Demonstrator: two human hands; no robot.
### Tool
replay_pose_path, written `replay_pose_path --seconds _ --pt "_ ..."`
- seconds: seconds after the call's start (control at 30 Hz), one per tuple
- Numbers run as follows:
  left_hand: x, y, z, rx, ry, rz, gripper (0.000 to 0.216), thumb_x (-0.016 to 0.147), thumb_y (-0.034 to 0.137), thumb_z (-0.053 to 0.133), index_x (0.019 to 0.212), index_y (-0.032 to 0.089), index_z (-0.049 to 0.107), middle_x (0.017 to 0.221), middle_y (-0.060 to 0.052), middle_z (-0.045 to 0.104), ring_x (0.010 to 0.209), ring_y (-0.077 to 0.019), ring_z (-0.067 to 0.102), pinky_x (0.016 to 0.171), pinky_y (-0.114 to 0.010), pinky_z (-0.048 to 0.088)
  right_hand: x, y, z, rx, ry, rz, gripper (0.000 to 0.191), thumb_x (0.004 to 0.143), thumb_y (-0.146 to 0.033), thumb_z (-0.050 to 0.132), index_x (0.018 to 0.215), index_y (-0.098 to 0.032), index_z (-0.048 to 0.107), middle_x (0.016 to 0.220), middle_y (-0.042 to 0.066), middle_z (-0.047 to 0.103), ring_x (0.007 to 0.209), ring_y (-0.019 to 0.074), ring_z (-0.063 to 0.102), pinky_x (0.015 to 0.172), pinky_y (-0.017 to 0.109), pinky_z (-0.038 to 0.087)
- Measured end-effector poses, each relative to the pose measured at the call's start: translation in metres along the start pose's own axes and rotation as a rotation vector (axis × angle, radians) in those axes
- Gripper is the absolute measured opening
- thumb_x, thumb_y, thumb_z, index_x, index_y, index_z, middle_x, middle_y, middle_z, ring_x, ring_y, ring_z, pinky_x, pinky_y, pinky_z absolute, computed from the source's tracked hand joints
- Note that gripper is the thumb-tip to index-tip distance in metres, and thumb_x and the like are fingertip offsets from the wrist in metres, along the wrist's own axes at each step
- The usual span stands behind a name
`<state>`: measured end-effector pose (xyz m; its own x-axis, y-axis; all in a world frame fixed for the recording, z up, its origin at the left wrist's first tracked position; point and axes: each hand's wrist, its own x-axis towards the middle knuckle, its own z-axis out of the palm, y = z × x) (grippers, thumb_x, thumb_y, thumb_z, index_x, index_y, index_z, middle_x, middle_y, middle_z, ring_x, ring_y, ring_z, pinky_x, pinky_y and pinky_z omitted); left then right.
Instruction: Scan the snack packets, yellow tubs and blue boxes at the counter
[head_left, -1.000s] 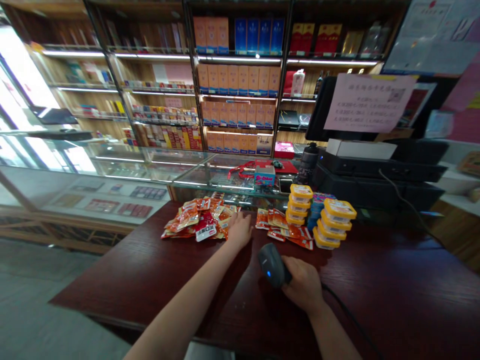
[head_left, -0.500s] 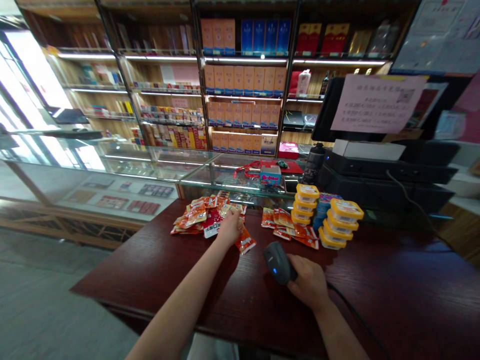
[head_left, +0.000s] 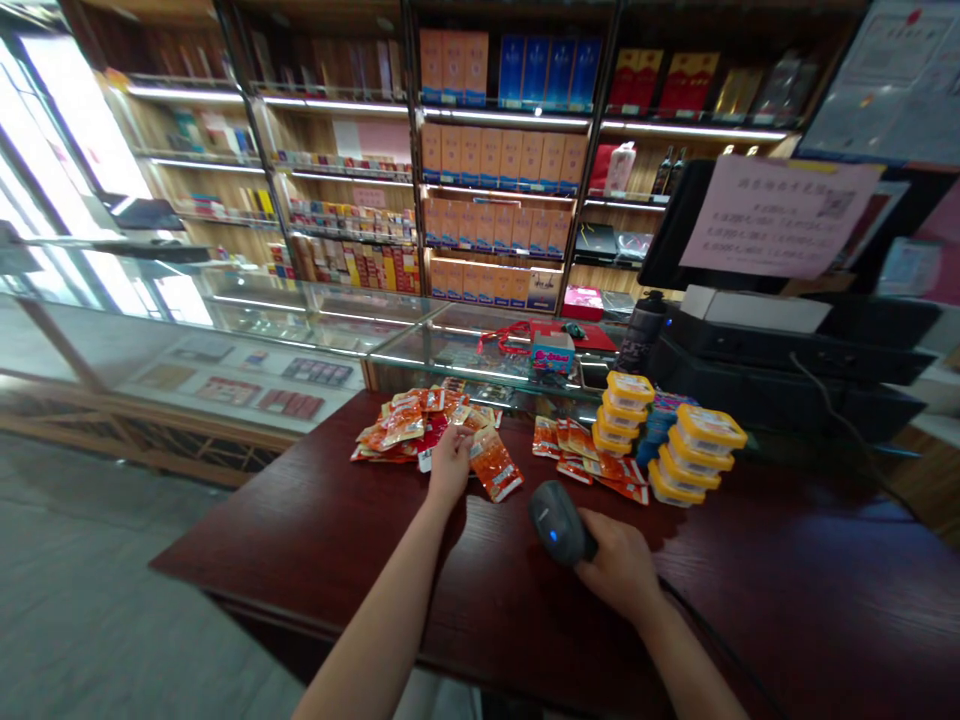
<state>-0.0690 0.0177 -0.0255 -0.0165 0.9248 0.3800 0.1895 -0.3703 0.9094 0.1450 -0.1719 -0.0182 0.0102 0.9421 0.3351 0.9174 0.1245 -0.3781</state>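
Note:
My left hand (head_left: 450, 468) is closed, its fingertips pinching the edge of an orange snack packet (head_left: 496, 468). Behind it lies a heap of orange and cream snack packets (head_left: 401, 425), a red one among them, partly hidden by the hand. My right hand (head_left: 619, 560) grips a dark barcode scanner (head_left: 559, 522) with a blue light on it; the scanner's head is tilted toward the left, above the table. A smaller group of orange packets (head_left: 581, 447) lies between the heap and the stacks of yellow-lidded tubs (head_left: 694, 455).
The dark wooden table (head_left: 300, 540) meets a glass display counter (head_left: 330, 320). A small blue and pink box (head_left: 553, 353) and a black bottle (head_left: 641, 330) stand behind the packets. A monitor bearing a pink sheet (head_left: 780, 215) is at right. The scanner's cable (head_left: 705, 630) trails rightward.
My left hand has drawn slightly back toward me, and the orange packet now shows more fully, turned face up. The scanner stays in my right hand. The view has shifted a little.

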Motion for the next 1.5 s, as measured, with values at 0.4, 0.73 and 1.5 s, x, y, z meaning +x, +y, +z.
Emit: replay_pose_path --seconds 0.4,0.73,1.5 --pt "-0.002 -0.009 0.003 -0.293 -0.013 -0.131 0.025 0.080 0.031 0.051 0.099 0.017 0.058 0.073 -0.001 0.058 0.060 -0.0131 0.057 0.052 -0.026 0.052 0.047 -0.050 0.000 0.660 -0.082 0.080 0.045 0.066 -0.035 0.074 0.106 -0.016 0.068 0.101 0.009 0.072 0.092 0.0250 0.066 0.085 0.038 0.050" --pt "-0.002 -0.016 -0.003 -0.093 0.014 0.041 0.024 0.081 0.030 0.048 0.095 0.016 0.063 0.095 -0.008 0.064 0.077 -0.0181 0.061 0.061 -0.029 0.053 0.053 -0.055 0.005 0.555 -0.070 0.108 0.036 0.070 -0.033 0.069 0.104 -0.019 0.069 0.097 0.008 0.073 0.090 0.0251 0.067 0.083 0.037 0.051" --pt "-0.017 0.008 0.012 -0.197 -0.069 -0.068 0.029 0.077 0.021 0.055 0.106 0.019 0.058 0.092 -0.006 0.066 0.069 -0.0166 0.063 0.055 -0.028 0.053 -0.008 0.004 0.008 -0.159 0.077 -0.025 0.032 0.073 -0.021 0.054 0.104 -0.016 0.060 0.097 0.010 0.069 0.088 0.0230 0.063 0.074 0.030 0.042"
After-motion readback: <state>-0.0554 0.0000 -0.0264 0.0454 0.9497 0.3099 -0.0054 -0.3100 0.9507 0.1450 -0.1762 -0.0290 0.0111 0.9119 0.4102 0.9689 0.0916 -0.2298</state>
